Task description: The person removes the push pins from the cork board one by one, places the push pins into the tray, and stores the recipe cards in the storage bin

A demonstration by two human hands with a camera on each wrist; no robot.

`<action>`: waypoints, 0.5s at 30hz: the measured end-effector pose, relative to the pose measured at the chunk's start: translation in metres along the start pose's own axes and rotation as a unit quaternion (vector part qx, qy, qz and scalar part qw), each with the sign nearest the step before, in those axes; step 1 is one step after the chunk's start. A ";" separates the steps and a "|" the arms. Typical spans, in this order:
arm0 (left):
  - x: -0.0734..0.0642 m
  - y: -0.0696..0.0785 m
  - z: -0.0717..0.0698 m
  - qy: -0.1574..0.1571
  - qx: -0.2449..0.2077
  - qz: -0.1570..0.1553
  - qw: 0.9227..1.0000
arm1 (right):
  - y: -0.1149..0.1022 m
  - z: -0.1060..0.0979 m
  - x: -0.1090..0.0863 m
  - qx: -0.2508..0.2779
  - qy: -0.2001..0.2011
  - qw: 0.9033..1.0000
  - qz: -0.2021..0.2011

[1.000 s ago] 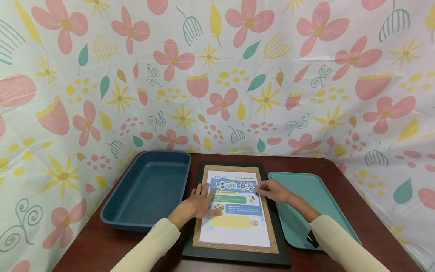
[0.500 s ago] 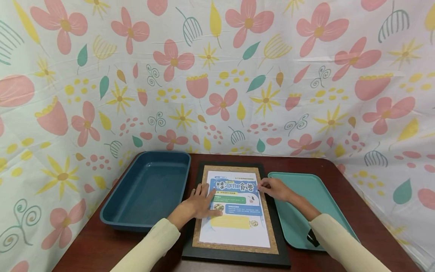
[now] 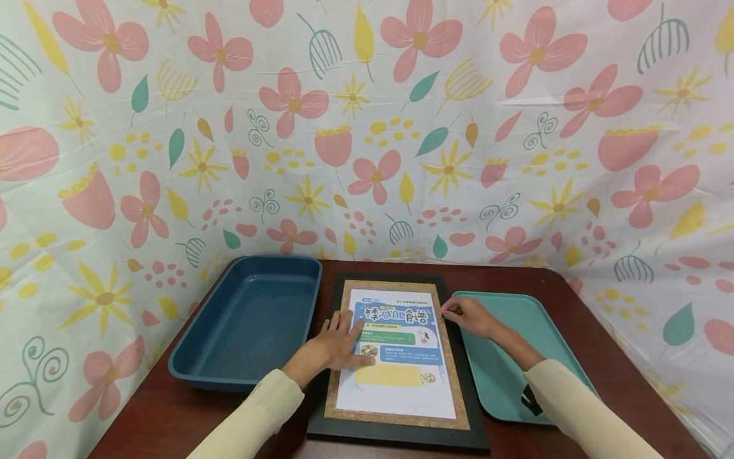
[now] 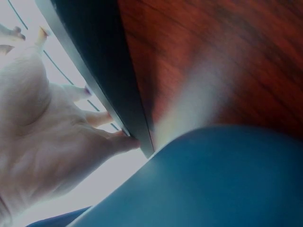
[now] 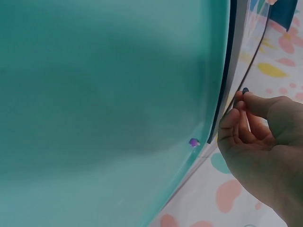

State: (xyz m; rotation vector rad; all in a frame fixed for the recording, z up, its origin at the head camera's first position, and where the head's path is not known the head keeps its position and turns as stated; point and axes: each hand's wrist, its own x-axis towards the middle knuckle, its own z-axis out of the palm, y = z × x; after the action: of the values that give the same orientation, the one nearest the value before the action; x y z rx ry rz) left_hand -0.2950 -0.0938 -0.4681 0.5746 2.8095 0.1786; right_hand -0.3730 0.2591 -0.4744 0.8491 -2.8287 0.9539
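Observation:
A printed sheet with blue, green and yellow blocks lies on a cork board in a black frame. My left hand rests with spread fingers on the sheet's left side; the left wrist view shows its palm and the frame's dark edge. By the board's upper right edge, my right hand has thumb and index finger together. In the right wrist view they pinch a small dark piece, its kind too small to tell. A small purple piece lies near the tray's edge.
Left of the board stands a deep blue bin. To its right lies a flat teal tray, partly under my right forearm. Everything sits on a dark red-brown table, with a flowered cloth hanging behind and on both sides.
My right hand has drawn back a little to the right, from the sheet's upper right edge to the black frame. The left hand and the sheet have stayed in place.

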 end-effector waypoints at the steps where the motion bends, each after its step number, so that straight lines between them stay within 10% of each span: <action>1: 0.000 0.000 0.000 -0.001 0.001 0.000 1.000 | 0.001 0.000 0.000 0.000 0.000 1.000 0.002; 15: 0.000 0.000 -0.001 -0.001 0.001 -0.003 1.000 | 0.012 -0.003 -0.003 -0.018 0.021 1.000 0.014</action>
State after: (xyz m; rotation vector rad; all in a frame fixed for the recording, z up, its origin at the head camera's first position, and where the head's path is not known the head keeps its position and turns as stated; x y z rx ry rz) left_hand -0.2948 -0.0935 -0.4670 0.5661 2.8089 0.1726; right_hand -0.3769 0.2699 -0.4789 0.7783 -2.8215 0.9088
